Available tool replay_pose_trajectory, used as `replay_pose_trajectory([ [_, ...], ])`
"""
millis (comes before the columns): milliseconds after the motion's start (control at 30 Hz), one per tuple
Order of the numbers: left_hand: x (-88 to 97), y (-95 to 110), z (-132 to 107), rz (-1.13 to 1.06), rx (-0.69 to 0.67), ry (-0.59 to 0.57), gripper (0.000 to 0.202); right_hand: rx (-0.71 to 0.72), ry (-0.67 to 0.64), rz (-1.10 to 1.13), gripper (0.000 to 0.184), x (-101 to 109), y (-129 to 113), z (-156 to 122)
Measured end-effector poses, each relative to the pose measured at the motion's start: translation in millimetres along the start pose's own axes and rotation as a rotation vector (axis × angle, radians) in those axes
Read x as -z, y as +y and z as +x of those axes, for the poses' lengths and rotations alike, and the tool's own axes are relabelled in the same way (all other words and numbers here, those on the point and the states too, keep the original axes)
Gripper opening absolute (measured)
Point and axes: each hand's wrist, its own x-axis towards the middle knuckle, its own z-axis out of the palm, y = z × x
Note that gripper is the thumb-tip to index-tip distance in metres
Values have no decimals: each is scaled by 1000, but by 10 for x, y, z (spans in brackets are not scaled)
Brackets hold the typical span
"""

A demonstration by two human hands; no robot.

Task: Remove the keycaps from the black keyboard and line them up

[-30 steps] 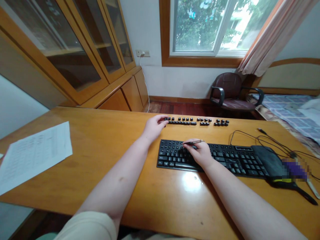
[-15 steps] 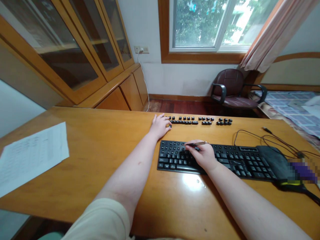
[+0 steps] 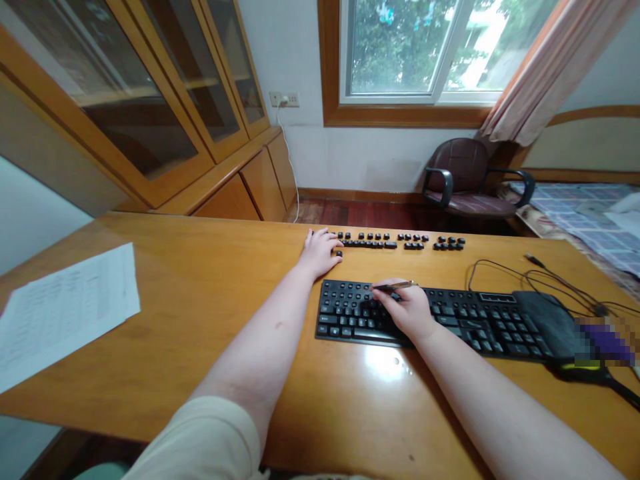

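Slim brownish metal tool (image 3: 397,286): the right hand (image 3: 407,310) has it pinched between closed fingers, the shaft lying nearly level and pointing right. The hand rests on the left-middle keys of the flat black plastic keyboard (image 3: 475,320).

The left hand (image 3: 320,253) lies palm down beyond the keyboard's far left corner with its fingers loosely spread. I see nothing gripped in it. One small black plastic keycap (image 3: 339,253) sits just beside its fingertips. I cannot tell whether they touch it.

From there a row of loose black keycaps (image 3: 395,241) runs right in small groups, near the far edge of the glossy orange-brown wooden desk (image 3: 200,300).

Further out, a dark cloth pouch (image 3: 543,320) covers the keyboard's right end, thin black cables (image 3: 500,270) loop behind it, and a printed white sheet of paper (image 3: 65,307) lies far left.

As I judge it, the risks are these:
- A sideways brush of the left hand could scatter the row or push caps off the far edge.
- The resting right wrist could press keys or let the tool slip.
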Motion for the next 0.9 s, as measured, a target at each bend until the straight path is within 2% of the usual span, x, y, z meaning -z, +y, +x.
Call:
replay_pose_trajectory([
  [200,-4,2,4,25,-37,22,10,-2,-4,-7,12,3,-21,10],
  [467,-2,-28,24,30,38,32,10,-15,-16,8,13,0,0,2],
  [900,-21,-51,31,42,44,41,10,-14,-13,9,12,-14,26,-12],
])
